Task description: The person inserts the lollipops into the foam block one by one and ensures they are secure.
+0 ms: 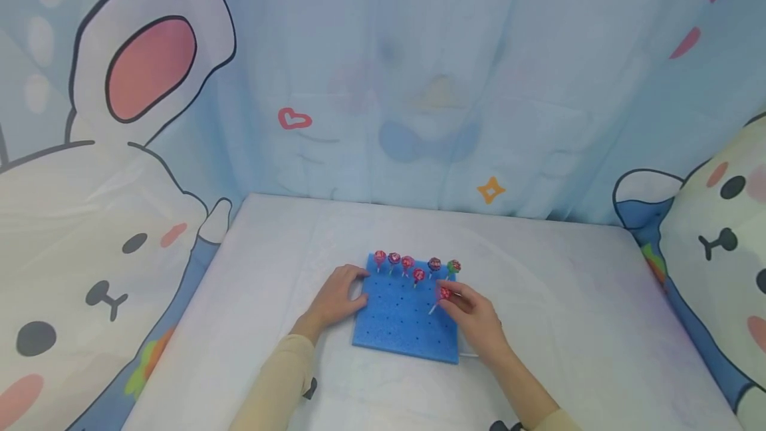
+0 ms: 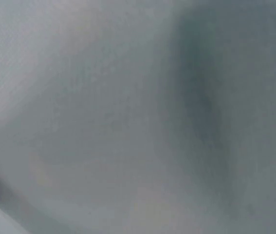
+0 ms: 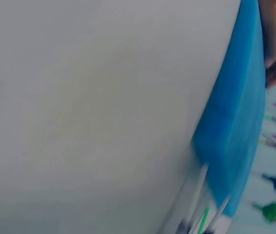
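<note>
red lollipop (image 1: pixel 445 293) pinched in right grip (image 1: pixel 475 321), over blue board (image 1: pixel 402 326)

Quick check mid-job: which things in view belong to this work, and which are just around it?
Seem part of the job:
- blue square foam board
- six round, coloured-wrapper lollipops standing in it
- red-wrapped, white-stick lollipop in the right hand
- probably the thin white sticks beside the board

Just surroundings:
- white table covering
- blue cartoon-printed fabric curtain

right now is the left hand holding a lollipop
No, the left hand only touches the blue board, while the right hand pinches a lollipop.
</note>
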Motion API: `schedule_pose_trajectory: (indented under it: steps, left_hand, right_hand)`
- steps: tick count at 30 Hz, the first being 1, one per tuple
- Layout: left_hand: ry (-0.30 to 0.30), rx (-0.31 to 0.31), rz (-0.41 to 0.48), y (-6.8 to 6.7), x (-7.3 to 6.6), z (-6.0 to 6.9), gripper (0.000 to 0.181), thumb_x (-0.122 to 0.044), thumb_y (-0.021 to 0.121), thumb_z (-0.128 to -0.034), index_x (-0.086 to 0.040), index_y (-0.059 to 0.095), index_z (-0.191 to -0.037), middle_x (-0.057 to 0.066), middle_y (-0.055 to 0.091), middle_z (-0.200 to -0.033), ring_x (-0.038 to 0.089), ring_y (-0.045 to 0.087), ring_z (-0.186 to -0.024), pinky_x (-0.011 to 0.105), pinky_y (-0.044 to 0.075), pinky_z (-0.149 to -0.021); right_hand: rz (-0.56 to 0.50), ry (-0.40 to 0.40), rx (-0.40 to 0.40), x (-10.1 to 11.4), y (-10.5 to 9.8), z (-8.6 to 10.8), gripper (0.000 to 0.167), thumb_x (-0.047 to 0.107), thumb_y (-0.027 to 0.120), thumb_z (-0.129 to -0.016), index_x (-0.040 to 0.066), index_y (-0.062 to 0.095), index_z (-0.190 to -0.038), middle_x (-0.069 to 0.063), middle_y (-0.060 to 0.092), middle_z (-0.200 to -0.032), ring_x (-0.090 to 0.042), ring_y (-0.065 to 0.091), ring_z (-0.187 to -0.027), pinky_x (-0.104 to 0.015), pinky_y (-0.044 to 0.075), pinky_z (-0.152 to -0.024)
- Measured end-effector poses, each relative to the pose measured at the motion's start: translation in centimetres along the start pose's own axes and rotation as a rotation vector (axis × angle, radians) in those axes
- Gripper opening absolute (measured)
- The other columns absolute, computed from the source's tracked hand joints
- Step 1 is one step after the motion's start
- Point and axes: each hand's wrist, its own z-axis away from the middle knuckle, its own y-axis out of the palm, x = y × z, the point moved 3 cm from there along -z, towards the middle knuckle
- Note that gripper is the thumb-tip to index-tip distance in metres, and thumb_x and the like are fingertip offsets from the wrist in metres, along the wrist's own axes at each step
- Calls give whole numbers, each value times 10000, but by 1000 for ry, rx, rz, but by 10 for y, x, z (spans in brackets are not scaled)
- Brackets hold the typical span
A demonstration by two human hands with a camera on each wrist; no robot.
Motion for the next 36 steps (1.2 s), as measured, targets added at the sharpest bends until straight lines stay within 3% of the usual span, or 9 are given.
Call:
schedule_pose_trajectory:
  steps: [5, 12, 19, 31, 36]
  left_hand:
    - [-19, -1, -4, 0, 0, 0, 445, -295, 636, -888, -135, 551, -1295, 22, 564, -1284, 213, 468, -1273, 394, 368, -1100]
    - [-24, 14, -8, 4, 1, -1, 463, -295, 637, -888, -131, 540, -1310, 24, 558, -1303, 210, 461, -1284, 401, 364, -1104]
    - [-15, 17, -35, 3, 1, -3, 456, -308, 640, -892, -143, 541, -1305, 10, 561, -1292, 190, 468, -1271, 372, 367, -1103]
    - [-14, 15, -29, 1, -1, -3, 460, -306, 647, -886, -139, 543, -1302, 10, 566, -1282, 192, 473, -1262, 382, 373, -1098]
    - [-10, 7, -23, 0, -1, -1, 454, -293, 648, -885, -127, 549, -1297, 23, 570, -1277, 207, 475, -1258, 403, 378, -1093]
  right_hand:
    - [-85, -46, 74, 13, 43, -15, 369, 102, 635, -942, 94, 602, -1310, -69, 599, -1325, -225, 584, -1213, -256, 495, -932]
    - [-60, -85, 70, 25, 81, -30, 370, 114, 646, -934, 136, 622, -1302, -28, 607, -1326, -229, 574, -1227, -285, 490, -939]
    - [-11, -81, 45, 23, 89, -38, 373, 71, 643, -925, 144, 632, -1291, -14, 624, -1305, -216, 575, -1226, -284, 488, -940]
    - [16, -69, 68, 20, 93, -41, 371, 93, 646, -930, 177, 634, -1291, -10, 615, -1320, -212, 568, -1234, -286, 488, -946]
    - [4, -42, 71, 17, 97, -41, 347, 174, 666, -928, 170, 642, -1274, -18, 633, -1284, -221, 588, -1205, -316, 508, -938]
